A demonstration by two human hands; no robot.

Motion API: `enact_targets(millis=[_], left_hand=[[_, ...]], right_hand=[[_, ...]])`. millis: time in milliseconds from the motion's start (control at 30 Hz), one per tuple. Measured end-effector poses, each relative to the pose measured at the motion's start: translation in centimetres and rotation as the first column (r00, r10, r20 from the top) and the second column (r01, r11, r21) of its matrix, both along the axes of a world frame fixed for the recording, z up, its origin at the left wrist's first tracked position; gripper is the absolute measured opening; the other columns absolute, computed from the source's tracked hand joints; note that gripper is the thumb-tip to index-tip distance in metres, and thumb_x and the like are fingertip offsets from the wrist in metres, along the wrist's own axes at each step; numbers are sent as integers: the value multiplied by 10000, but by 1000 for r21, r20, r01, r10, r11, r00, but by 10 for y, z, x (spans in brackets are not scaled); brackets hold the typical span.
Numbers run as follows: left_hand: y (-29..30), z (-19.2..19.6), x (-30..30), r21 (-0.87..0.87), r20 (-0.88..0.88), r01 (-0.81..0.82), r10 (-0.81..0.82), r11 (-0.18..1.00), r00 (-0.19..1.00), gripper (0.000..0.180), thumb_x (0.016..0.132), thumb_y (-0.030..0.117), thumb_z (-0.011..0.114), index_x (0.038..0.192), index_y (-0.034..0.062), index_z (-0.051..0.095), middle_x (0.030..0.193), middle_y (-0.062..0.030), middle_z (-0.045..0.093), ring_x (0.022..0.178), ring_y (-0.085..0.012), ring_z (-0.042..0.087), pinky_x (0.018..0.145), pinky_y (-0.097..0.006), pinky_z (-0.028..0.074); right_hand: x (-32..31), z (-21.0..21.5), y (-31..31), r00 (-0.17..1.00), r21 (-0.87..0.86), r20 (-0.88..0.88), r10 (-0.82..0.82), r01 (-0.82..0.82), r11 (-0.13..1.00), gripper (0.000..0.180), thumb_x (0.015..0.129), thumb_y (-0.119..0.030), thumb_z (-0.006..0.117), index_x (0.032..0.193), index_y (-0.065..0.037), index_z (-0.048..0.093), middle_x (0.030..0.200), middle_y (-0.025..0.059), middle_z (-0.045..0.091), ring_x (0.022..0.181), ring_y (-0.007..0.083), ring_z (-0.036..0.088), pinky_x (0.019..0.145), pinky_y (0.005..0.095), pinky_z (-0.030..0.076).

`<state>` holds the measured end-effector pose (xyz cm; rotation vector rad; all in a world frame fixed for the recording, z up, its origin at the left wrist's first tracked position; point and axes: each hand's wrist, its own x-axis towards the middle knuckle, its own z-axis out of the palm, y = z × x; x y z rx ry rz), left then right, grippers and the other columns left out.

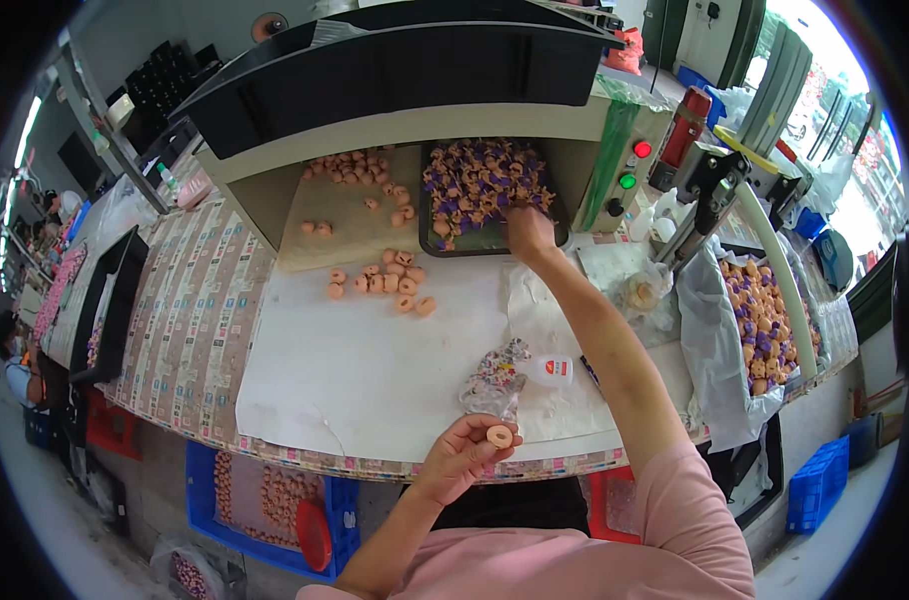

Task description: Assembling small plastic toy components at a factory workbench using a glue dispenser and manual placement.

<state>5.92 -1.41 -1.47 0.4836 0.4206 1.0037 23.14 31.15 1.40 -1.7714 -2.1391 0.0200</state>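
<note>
My left hand (455,462) is near the front table edge, thumb and fingers closed on a small peach-coloured doll head (500,436) with a round hole facing up. At the far side, my right hand (528,235) reaches into a black tray (465,251) heaped with small tan and purple figure parts (480,185). Its fingers are bent down among the parts; whatever they pinch is hidden. Left of the tray, loose peach doll heads (390,280) lie on the white sheet, with more on the brown sheet (345,230) behind them.
A clear bag of colourful bits (497,372) and a white bottle (550,370) lie mid-table. At right stands a lined crate (705,345) of tan and purple parts, beside a metal fixture (710,200). The beige machine housing (245,205) arches over the tray. A blue crate (345,510) sits below.
</note>
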Motion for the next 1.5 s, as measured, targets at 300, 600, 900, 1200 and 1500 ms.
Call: enact_targets(millis=[300, 600, 900, 1200, 1500], left_hand=[[10, -21, -20, -43, 97, 15, -11, 999, 995, 321, 907, 55, 589, 1216, 20, 509, 1195, -157, 582, 1084, -249, 615, 902, -329, 543], [9, -42, 3, -56, 30, 16, -14, 998, 999, 356, 935, 119, 570, 1255, -15, 490, 1155, -138, 595, 1000, -212, 641, 863, -314, 554], [-16, -38, 41, 29, -99, 95, -91, 995, 991, 388, 900, 154, 636, 1233, -12, 528, 1097, -113, 616, 965, -186, 637, 792, -316, 573], [-28, -36, 63, -2, -143, 143, -142, 990, 980, 318, 832, 149, 717, 1103, 4, 638, 961, -100, 672, 824, -155, 663, 762, -301, 583], [-32, -13, 70, -8, -244, 135, -133, 991, 961, 294, 838, 127, 711, 1087, -10, 636, 965, -117, 674, 817, -174, 673, 738, -300, 593]], right_hand=[[11, 26, -132, 230, -139, -972, -48, -399, 906, 114, 896, -111, 547, 958, -26, 590, 890, 41, 562, 782, 92, 546, 703, 259, 505], [42, -16, -308, 363, -53, -925, 113, -416, 908, 204, 778, 54, 708, 960, 24, 622, 1040, 93, 563, 938, 154, 584, 782, 287, 523], [71, -14, -341, 537, 81, -782, 317, -417, 905, 280, 714, 40, 744, 982, -17, 684, 938, 108, 663, 823, 210, 676, 726, 285, 550], [99, -14, -354, 508, 5, -815, 277, -472, 881, 250, 688, 30, 767, 924, -37, 720, 878, 94, 685, 788, 199, 682, 678, 285, 553], [102, -17, -366, 514, 128, -786, 343, -407, 904, 243, 667, 12, 796, 891, -32, 713, 814, 77, 673, 737, 184, 671, 624, 270, 538]])
